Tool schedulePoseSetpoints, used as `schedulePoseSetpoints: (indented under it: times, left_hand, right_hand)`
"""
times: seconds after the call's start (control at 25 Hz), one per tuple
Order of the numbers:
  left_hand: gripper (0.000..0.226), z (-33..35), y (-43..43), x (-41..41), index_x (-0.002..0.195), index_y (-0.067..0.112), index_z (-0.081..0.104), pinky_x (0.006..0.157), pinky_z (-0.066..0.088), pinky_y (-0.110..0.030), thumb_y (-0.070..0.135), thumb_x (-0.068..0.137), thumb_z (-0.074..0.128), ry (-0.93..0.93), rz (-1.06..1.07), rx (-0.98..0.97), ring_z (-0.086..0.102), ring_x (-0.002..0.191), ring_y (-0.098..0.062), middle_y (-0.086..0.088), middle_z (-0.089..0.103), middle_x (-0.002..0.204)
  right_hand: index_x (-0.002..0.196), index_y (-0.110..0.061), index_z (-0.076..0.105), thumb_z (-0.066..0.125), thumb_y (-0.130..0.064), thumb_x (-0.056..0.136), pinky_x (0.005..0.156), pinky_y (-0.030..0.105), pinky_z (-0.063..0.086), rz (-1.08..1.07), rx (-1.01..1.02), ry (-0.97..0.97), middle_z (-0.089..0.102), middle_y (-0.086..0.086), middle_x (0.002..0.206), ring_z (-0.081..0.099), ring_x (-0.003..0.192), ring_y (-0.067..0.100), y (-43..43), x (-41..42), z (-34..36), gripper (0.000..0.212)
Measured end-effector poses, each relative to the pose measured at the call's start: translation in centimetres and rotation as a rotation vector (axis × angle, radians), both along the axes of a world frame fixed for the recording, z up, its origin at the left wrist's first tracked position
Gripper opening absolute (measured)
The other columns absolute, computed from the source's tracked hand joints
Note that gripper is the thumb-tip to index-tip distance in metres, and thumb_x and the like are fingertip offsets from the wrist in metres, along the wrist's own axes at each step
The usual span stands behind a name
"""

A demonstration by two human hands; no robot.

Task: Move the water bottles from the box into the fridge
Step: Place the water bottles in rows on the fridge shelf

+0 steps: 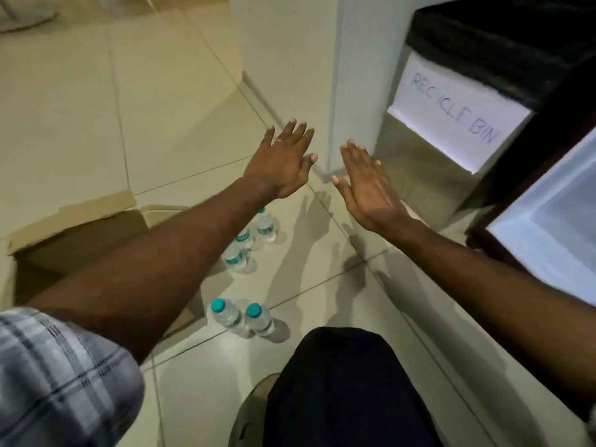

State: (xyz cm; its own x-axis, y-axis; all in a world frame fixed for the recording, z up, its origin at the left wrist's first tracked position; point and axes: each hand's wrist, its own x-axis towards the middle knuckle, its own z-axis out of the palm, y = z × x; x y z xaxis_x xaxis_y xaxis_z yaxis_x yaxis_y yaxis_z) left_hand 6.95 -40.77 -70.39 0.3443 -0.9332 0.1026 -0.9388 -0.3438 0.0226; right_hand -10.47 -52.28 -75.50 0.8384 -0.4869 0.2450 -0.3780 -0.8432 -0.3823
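Both my arms stretch forward above the tiled floor. My left hand [282, 158] and my right hand [362, 182] are flat with straight fingers and hold nothing. Under my left forearm lies an open cardboard box [80, 233], its inside mostly hidden by the arm. Several small clear water bottles with teal caps stand on the floor beside it: a near pair [242, 317] and a farther row [251, 240] partly covered by my arm. The fridge [548, 221] with its lit white interior shows at the right edge.
A steel bin [429, 175] with a black liner and a paper sign reading "RECYCLE BIN" stands by a white wall corner [354, 75], just beyond my right hand. My knee in dark trousers [338, 382] and a sandal fill the bottom centre.
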Motion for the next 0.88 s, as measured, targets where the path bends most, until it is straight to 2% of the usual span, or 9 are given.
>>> schedulePoseSetpoints:
  times: [0.32,0.48,0.64,0.76,0.88]
  left_hand:
    - [0.060,-9.1,12.3,6.7,0.157,0.011,0.013,0.124,0.006,-0.047,0.041,0.105,0.023,0.132,0.291,0.102,0.003,0.153,-0.023,-0.008,0.010,0.165]
    - [0.062,-13.6,15.6,7.2,0.157,0.011,0.016,0.124,0.011,-0.044,0.040,0.105,0.030,0.212,0.368,0.136,0.006,0.153,-0.025,-0.009,0.013,0.165]
    - [0.061,-16.2,16.5,7.4,0.156,0.012,0.022,0.123,0.018,-0.043,0.038,0.104,0.040,0.315,0.408,0.100,0.009,0.153,-0.025,-0.007,0.018,0.164]
    - [0.059,-17.5,16.0,6.8,0.154,0.018,0.029,0.119,0.028,-0.043,0.031,0.101,0.051,0.391,0.433,0.079,0.028,0.147,-0.025,-0.005,0.032,0.159]
    - [0.054,-18.7,15.4,6.6,0.146,0.022,0.043,0.108,0.045,-0.043,0.026,0.096,0.061,0.402,0.463,0.030,0.052,0.128,-0.025,-0.005,0.051,0.145]
  right_hand:
    - [0.160,-0.010,0.015,0.036,-0.037,0.108,0.126,0.047,0.015,0.241,0.023,0.070,0.007,0.008,0.169,0.006,0.156,0.024,7.9,9.1,-7.8,0.062]
    - [0.159,-0.007,0.020,0.041,-0.031,0.108,0.125,0.045,0.021,0.381,-0.013,0.098,0.013,0.011,0.167,0.011,0.155,0.028,10.8,12.2,-10.9,0.060]
    - [0.159,-0.006,0.018,0.041,-0.023,0.108,0.125,0.043,0.016,0.396,-0.049,0.164,0.007,0.011,0.168,0.006,0.156,0.030,10.8,15.0,-12.2,0.058]
    - [0.160,-0.010,0.011,0.042,-0.020,0.108,0.124,0.044,0.014,0.318,-0.106,0.270,-0.002,0.009,0.169,-0.002,0.156,0.030,9.6,17.3,-13.4,0.061]
    - [0.160,-0.010,0.012,0.051,-0.010,0.102,0.124,0.044,0.015,0.247,-0.150,0.373,0.000,0.011,0.169,0.000,0.156,0.033,8.6,18.5,-15.3,0.069]
